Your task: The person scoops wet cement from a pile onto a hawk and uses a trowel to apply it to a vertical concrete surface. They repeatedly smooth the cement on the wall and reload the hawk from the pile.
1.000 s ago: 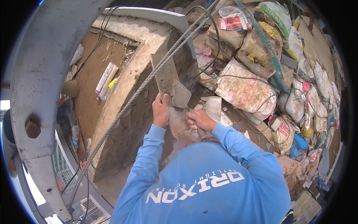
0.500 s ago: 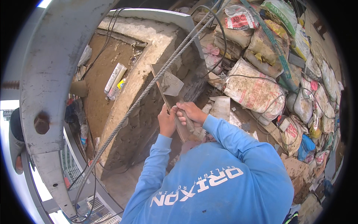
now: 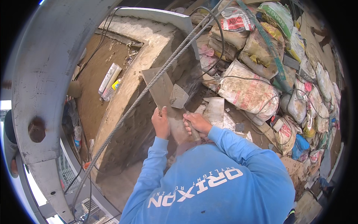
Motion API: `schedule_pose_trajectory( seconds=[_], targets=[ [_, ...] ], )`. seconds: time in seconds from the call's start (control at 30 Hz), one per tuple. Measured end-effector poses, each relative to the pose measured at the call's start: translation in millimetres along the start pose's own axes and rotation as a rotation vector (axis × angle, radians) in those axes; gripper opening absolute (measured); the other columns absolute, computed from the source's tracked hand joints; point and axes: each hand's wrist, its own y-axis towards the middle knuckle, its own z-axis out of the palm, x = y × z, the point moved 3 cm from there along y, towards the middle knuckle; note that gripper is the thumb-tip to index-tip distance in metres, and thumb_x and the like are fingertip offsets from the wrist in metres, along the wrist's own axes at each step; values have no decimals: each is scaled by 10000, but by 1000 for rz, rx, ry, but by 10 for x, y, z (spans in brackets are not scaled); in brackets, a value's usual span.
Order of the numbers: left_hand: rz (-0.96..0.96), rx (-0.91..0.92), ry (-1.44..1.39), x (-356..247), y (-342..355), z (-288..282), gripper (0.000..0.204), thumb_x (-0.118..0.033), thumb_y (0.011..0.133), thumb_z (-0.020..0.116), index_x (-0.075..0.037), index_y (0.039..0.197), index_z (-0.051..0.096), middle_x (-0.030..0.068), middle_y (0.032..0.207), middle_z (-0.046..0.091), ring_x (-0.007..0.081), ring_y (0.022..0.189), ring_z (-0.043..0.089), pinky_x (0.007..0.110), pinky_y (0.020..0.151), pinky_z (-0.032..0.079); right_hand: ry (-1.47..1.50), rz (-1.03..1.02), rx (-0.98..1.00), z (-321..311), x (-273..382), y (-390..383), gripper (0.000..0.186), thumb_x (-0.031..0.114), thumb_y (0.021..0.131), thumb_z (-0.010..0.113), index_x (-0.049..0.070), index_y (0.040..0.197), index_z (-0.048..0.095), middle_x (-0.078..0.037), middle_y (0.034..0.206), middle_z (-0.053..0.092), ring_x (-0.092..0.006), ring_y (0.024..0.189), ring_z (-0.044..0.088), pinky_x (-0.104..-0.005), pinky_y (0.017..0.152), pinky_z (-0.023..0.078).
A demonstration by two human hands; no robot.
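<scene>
My left hand (image 3: 161, 123) is closed on the left edge of a flat, grey-brown mortar board (image 3: 156, 87), its thumb lying on the face. The long board slants from beside the concrete wall down toward my chest. In my right hand (image 3: 198, 124) is the handle of a pointing trowel (image 3: 179, 96). The trowel's small angular blade, smeared with grey mortar, lies over the board's face near its right edge. Whether the blade touches the board is hard to tell. My fingers hide part of the trowel's handle.
A rough concrete wall (image 3: 123, 86) stands left of my hands, with a bottle (image 3: 111, 89) on the dirt behind it. A steel cable (image 3: 143, 93) crosses diagonally in front. A thick metal beam (image 3: 41, 82) fills the left. Filled sacks (image 3: 249, 89) and rubble lie to the right.
The board has turned from nearly edge-on to show its broad face. My hands have moved apart, the left one leftward and the right one rightward and lower. The trowel blade has come down with it.
</scene>
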Motion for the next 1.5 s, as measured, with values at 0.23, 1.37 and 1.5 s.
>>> schedule_pose_trajectory(
  seconds=[0.23, 1.37, 1.5],
  targets=[
    [63, 106, 339, -234, -177, 18, 230, -185, 982, 629, 31, 1062, 632, 107, 871, 696, 126, 779, 594, 316, 707, 487, 74, -115, 105, 134, 322, 422, 293, 321, 1025, 535, 35, 961, 537, -18, 741, 513, -125, 587, 507, -301, 519, 468],
    [-237, 180, -597, 102, 302, 242, 348, -310, 1053, 506, 9, 1189, 532, 95, 1143, 630, 187, 1007, 619, 352, 900, 522, -1217, -682, -411, -1224, 1148, -910, 221, 194, 905, 624, -5, 983, 569, -141, 824, 629, -240, 738, 644, -391, 671, 520],
    [12, 50, -325, -8, 375, 315, 263, -257, 1061, 502, 1, 1101, 539, 60, 1062, 619, 136, 946, 576, 304, 848, 486, -235, -178, -154, -580, 606, -895, 155, 173, 943, 579, 57, 855, 525, -8, 702, 500, -110, 527, 502, -296, 463, 448]
  ],
)
